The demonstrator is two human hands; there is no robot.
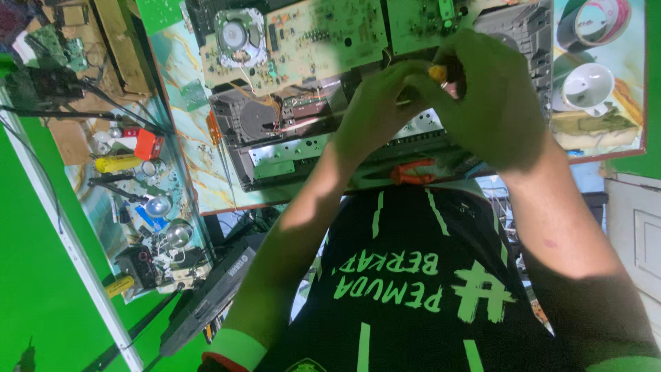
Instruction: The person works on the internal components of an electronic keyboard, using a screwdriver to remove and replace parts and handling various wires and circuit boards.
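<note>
While both hands meet over opened device (323,131), right hand (492,103) grip pinches yellow-handled tool (438,71); left hand (375,110) grip unclear.

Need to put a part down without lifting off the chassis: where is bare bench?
Bare marbled benchtop runs between the opened chassis and the cluttered side shelf. Right side is crowded by the white cup and tape roll. Both hands cover the middle.
</note>
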